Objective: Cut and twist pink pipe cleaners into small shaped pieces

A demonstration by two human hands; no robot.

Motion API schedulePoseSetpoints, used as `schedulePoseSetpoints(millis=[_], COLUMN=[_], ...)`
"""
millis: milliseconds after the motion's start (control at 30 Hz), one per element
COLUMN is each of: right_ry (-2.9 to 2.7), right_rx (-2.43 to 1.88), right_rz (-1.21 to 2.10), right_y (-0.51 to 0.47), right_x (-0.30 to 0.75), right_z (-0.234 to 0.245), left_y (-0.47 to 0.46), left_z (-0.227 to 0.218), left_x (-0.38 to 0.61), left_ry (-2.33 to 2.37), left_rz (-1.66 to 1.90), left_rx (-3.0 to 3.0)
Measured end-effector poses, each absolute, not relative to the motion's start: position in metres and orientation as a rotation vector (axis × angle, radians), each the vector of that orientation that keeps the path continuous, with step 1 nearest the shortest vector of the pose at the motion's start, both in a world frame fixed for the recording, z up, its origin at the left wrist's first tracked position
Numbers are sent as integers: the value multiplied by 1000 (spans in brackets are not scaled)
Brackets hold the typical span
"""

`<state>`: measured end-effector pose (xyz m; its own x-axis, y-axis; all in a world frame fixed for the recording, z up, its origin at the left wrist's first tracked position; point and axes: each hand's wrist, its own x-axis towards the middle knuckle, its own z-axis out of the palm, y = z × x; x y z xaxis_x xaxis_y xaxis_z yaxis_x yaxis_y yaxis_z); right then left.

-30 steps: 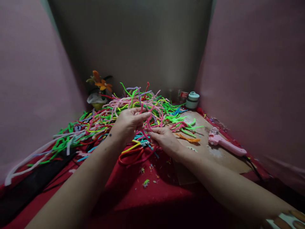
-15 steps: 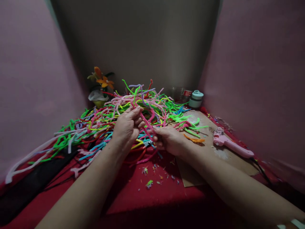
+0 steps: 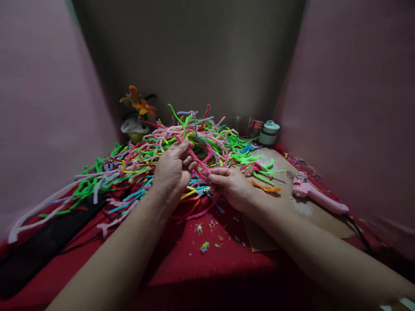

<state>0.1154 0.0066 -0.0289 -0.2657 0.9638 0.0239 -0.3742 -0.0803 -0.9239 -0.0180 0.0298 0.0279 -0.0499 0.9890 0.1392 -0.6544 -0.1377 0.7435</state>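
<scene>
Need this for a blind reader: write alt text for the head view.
A person's left hand and right hand pinch a pink pipe cleaner by a heap of colourful pipe cleaners on a red cloth. A pink glue gun lies on cardboard to the right.

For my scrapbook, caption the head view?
Left hand and right hand hold a pink pipe cleaner over a colourful pile.

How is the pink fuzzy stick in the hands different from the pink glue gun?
The fuzzy stick is thin and bent; the glue gun is thick and stiff-looking. The fuzzy stick is held between the left hand and right hand; the glue gun lies untouched on the cardboard. Both are pink.
</scene>
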Motion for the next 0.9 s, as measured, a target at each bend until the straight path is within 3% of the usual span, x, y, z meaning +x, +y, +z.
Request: schedulePoseSetpoints(millis=[100, 600, 900], right_ry=[-1179, -835, -783], right_rx=[-838, -637, -619], right_rz=[1534, 2167, 2120], right_y=[3, 5, 3], right_x=[114, 121, 116], right_z=[-29, -21, -23], left_y=[29, 29, 29], left_z=[28, 30, 30], left_x=[-19, -20, -17], left_ry=[584, 569, 583], left_rz=[1554, 1578, 1639], left_rx=[769, 795, 760])
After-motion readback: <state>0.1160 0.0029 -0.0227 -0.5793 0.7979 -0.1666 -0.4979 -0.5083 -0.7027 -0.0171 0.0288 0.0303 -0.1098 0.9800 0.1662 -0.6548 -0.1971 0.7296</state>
